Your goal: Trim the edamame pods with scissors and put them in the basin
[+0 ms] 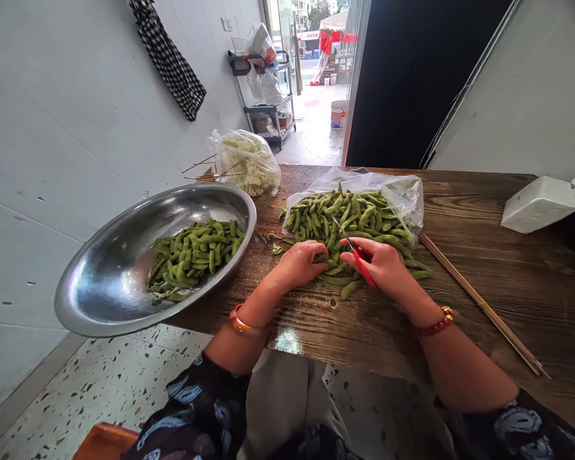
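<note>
My right hand (pixel 381 262) grips a pair of scissors (pixel 361 263) with red handles, its metal blades pointing up and away over the pile. My left hand (pixel 303 263) is closed, with a green edamame pod (pixel 321 259) showing at its fingertips. Both hands are at the near edge of a heap of edamame pods (pixel 364 207), which spills from a clear plastic bag (pixel 414 195) onto the wooden table (pixel 464 255). To the left, a wide steel basin (pixel 110 255) holds more pods (pixel 196 252); it extends past the table's left edge.
Behind the basin stands a plastic bag of cauliflower (pixel 249 160), with thin sticks beside it. A bundle of wooden skewers (pixel 483 303) lies right of the pods. A white tissue box (pixel 539 204) is at the far right. Beyond the table are a cart (pixel 263 105) and a doorway.
</note>
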Demonstrator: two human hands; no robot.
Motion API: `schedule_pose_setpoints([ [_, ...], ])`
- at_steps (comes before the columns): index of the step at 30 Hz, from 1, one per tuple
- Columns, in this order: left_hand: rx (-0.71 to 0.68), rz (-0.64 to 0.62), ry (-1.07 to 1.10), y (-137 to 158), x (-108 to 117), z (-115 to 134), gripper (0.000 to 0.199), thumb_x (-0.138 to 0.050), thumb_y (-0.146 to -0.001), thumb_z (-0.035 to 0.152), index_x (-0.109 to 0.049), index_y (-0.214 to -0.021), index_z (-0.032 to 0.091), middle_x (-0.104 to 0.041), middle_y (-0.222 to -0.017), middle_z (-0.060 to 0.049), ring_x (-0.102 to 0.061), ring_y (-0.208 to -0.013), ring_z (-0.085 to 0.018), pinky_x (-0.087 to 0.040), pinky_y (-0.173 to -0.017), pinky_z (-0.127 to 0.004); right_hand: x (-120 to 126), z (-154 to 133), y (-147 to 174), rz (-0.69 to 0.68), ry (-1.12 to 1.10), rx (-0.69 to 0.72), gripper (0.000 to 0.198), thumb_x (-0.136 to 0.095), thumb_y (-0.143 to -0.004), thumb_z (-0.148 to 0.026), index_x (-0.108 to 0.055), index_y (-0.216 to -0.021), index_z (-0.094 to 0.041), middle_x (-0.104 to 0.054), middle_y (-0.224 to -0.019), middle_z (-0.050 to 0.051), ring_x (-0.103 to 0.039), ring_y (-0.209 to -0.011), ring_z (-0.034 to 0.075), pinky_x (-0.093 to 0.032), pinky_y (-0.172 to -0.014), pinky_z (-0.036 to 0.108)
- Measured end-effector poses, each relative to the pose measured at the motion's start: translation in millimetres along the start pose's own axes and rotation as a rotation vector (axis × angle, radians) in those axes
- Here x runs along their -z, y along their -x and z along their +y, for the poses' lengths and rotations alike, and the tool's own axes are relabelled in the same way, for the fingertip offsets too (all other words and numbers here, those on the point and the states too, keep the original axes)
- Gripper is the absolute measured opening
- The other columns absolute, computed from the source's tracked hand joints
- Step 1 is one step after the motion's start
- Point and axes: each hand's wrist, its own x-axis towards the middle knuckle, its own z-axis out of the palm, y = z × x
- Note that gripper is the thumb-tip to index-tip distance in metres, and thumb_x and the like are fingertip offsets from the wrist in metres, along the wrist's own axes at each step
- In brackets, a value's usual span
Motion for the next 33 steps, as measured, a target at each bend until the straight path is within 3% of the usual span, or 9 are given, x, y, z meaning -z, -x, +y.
schedule_pose_setpoints([
  [4, 0.084, 0.152, 0.258, -1.1, 6.7, 7.1, 0.015, -0.071, -0.068, 0.024, -0.059, -0.069, 0.015, -0.054, -0.067, 0.002, -0.047, -0.062, -0.009, -0.036, -0.059, -0.02, -0.7, 0.0, 0.7, -0.004, 0.024, 0.006, 0.049, -0.06, -0.08, -0.051, -0.067, -0.111, -0.015, -0.057, -0.065, -0.001, -0.047, -0.057, 0.012, -0.039, -0.055, 0.024],
  [7, 0.225, 0.167, 0.534, 0.6, 8.5, 12.8, 0.025, -0.071, -0.07, 0.035, -0.057, -0.076, 0.015, -0.052, -0.063, 0.005, -0.039, -0.047, -0.004, -0.029, -0.046, -0.019, -1.4, -2.3, 2.3, -0.023, 0.059, 0.002, 0.05, -0.06, -0.08, -0.053, -0.066, -0.113, -0.015, -0.058, -0.065, -0.001, -0.05, -0.058, 0.013, -0.04, -0.056, 0.024],
  [10, 0.267, 0.17, 0.686, 2.0, 6.1, 16.1, 0.032, -0.072, -0.069, 0.04, -0.06, -0.084, 0.014, -0.057, -0.066, 0.003, -0.038, -0.042, -0.003, -0.026, -0.042, -0.018, -3.6, -2.4, 3.4, -0.046, 0.091, 0.028, 0.05, -0.061, -0.079, -0.052, -0.066, -0.114, -0.016, -0.061, -0.068, 0.0, -0.053, -0.061, 0.014, -0.043, -0.059, 0.025],
  [18, 0.182, 0.052, 0.566, 3.3, -1.9, 15.1, 0.032, -0.067, -0.074, 0.041, -0.066, -0.087, 0.012, -0.056, -0.061, 0.002, -0.039, -0.041, -0.003, -0.028, -0.04, -0.019, -9.9, 3.7, 2.5, -0.039, 0.174, 0.101, 0.045, -0.062, -0.079, -0.048, -0.066, -0.113, -0.018, -0.068, -0.082, 0.004, -0.058, -0.068, 0.017, -0.048, -0.065, 0.028],
  [26, 0.163, 0.039, 0.536, 5.6, -5.3, 19.3, 0.029, -0.065, -0.075, 0.04, -0.065, -0.084, 0.013, -0.049, -0.055, 0.005, -0.037, -0.04, -0.004, -0.03, -0.039, -0.018, -13.9, 2.2, 4.8, -0.012, 0.201, 0.099, 0.047, -0.062, -0.08, -0.045, -0.063, -0.116, -0.016, -0.069, -0.09, 0.007, -0.061, -0.075, 0.019, -0.049, -0.07, 0.03],
  [33, 0.206, 0.059, 0.555, 6.1, -2.5, 21.7, 0.034, -0.066, -0.075, 0.043, -0.066, -0.084, 0.011, -0.044, -0.048, 0.006, -0.036, -0.04, -0.004, -0.025, -0.04, -0.018, -12.6, 1.3, 3.8, -0.043, 0.215, 0.121, 0.039, -0.057, -0.084, -0.047, -0.068, -0.106, -0.016, -0.069, -0.081, 0.005, -0.058, -0.067, 0.017, -0.045, -0.065, 0.028],
])
